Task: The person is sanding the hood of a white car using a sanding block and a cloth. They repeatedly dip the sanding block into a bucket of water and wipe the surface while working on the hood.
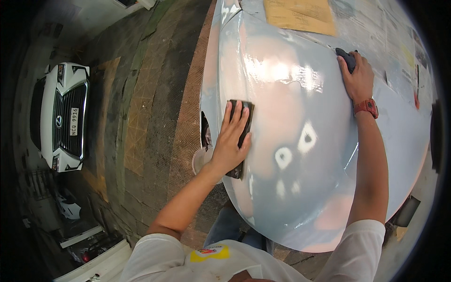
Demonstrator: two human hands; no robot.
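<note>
Black block [238,170] sits on panel [329,122], left side, left hand [230,143] holding it (fingers slightly spread on top, thumb at right edge). Right hand [360,81]: thumb and fingers pinching dark cloth [346,59].

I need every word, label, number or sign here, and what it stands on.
I won't copy out text or brands; this is where they stand.
White car: readable front plate; emblem on the grille.
White shirt: yellow patch, print too small to read.
Brown paper: faint print, too blurred.
Pale sheets: small print, too blurred.
</note>
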